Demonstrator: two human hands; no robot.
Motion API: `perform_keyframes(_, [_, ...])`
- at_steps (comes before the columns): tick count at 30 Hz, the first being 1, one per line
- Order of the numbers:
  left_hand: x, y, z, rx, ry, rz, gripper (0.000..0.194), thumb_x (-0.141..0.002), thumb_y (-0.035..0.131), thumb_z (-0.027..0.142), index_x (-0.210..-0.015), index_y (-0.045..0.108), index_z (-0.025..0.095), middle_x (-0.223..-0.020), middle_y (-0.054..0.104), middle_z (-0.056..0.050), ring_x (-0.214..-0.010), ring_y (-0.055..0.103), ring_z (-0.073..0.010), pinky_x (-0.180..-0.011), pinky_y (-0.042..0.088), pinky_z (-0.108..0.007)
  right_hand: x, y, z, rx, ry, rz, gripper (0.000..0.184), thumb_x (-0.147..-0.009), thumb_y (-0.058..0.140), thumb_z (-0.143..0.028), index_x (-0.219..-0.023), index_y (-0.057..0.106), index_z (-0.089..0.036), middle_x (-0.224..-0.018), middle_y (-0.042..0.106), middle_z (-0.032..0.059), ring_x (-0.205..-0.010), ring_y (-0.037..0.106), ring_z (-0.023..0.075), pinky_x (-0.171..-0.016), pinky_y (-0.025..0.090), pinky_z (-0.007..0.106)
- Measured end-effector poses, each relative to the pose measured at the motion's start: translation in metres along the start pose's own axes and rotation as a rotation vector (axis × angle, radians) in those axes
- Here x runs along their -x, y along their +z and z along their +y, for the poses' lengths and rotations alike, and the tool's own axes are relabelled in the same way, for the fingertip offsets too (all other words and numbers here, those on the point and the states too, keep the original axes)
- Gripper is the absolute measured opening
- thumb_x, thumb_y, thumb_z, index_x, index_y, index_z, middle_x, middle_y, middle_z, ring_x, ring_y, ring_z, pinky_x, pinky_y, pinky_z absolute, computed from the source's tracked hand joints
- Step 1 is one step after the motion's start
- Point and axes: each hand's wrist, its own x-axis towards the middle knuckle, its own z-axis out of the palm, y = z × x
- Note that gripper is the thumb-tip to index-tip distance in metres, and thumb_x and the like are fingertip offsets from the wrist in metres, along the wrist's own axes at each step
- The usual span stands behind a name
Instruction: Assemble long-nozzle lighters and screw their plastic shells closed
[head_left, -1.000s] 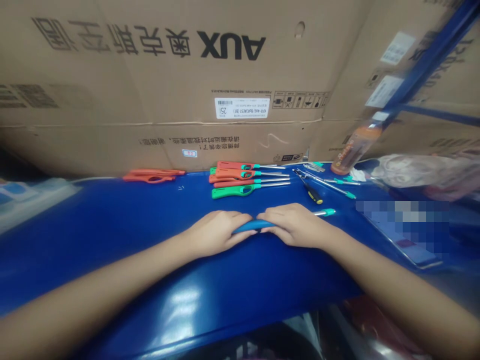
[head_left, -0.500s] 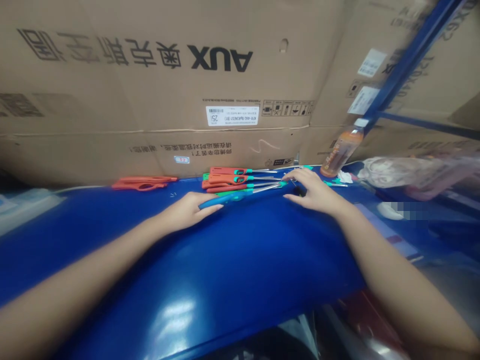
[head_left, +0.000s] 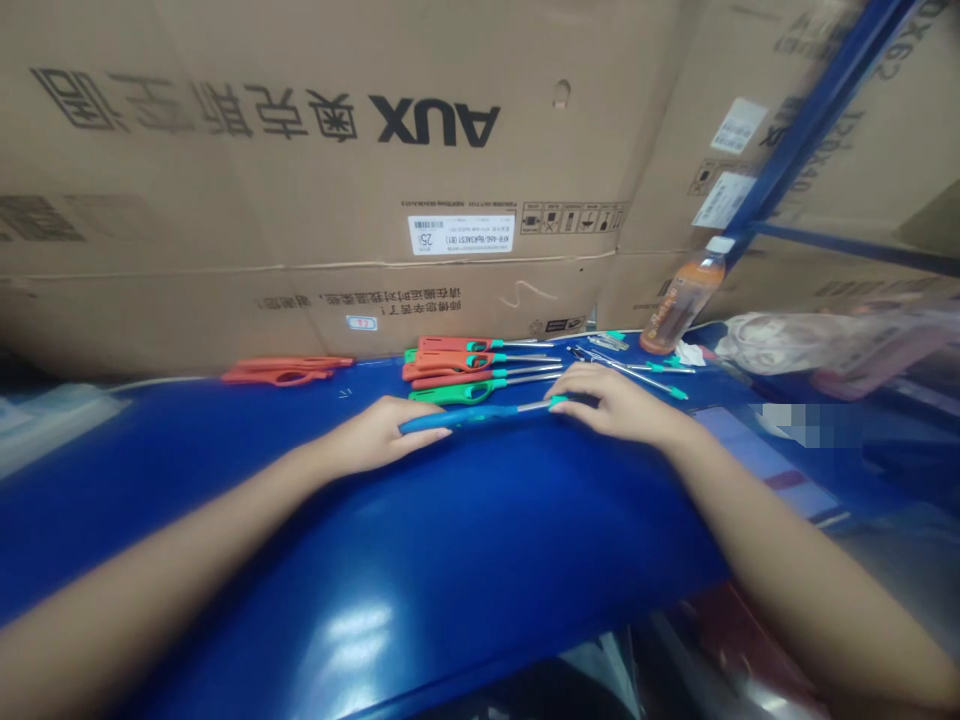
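While the left hand (head_left: 371, 435) holds the handle end of the blue lighter (head_left: 480, 416) between its thumb and fingers, the right hand (head_left: 619, 402) pinches the teal tip of its metal rod, near the middle of the frame. Both sets of fingers are narrow, closed on the blue lighter, which lies nearly level between them, above the blue table (head_left: 465, 560). Just beyond it, at the centre, orange and green lighters (head_left: 459, 382) lie in a pile, their rods pointing right. Red-orange casings (head_left: 281, 371) rest left of the pile, near the foot of the cardboard box (head_left: 262, 190) that fills the upper part of the frame. Loose rods (head_left: 646, 380) with teal tips lie beyond the right hand. Toward the right stand an orange bottle (head_left: 682, 305) and, beside it, a crumpled plastic bag (head_left: 780, 340); nearer, a phone (head_left: 765, 462) lies flat, partly blurred.
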Motion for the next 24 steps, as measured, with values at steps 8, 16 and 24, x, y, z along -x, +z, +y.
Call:
perform_keyframes(8, [-0.001, 0.024, 0.021, -0.188, 0.072, -0.036, 0.034, -0.103, 0.047, 0.043, -0.115, 0.070, 0.021, -0.106, 0.075, -0.007, -0.092, 0.072, -0.0185, -0.085, 0.055, -0.028, -0.007, 0.023, -0.033, 0.079, 0.019, -0.125, 0.031, -0.105, 0.042, -0.029, -0.097, 0.070, -0.017, -0.094, 0.073, 0.0091, -0.091, 0.064, 0.0220, -0.087, 0.043, 0.039])
perform_keyframes(16, [-0.001, 0.027, 0.028, -0.059, -0.038, 0.010, 0.036, -0.102, 0.049, 0.043, -0.091, 0.070, 0.016, -0.077, 0.069, -0.001, -0.067, 0.065, -0.0143, -0.064, 0.048, -0.023, -0.003, 0.012, -0.026, 0.204, -0.025, -0.080, 0.023, -0.100, 0.055, -0.036, -0.099, 0.067, -0.017, -0.093, 0.072, 0.0082, -0.088, 0.063, 0.0219, -0.084, 0.043, 0.036])
perform_keyframes(24, [0.008, 0.037, 0.031, -0.251, 0.033, -0.016, 0.034, -0.103, 0.047, 0.041, -0.116, 0.066, 0.016, -0.100, 0.075, -0.009, -0.084, 0.071, -0.0203, -0.077, 0.052, -0.028, -0.001, 0.033, -0.024, 0.301, -0.141, -0.111, 0.030, -0.105, 0.041, -0.030, -0.095, 0.064, -0.015, -0.083, 0.064, 0.0082, -0.077, 0.055, 0.0210, -0.075, 0.045, 0.034])
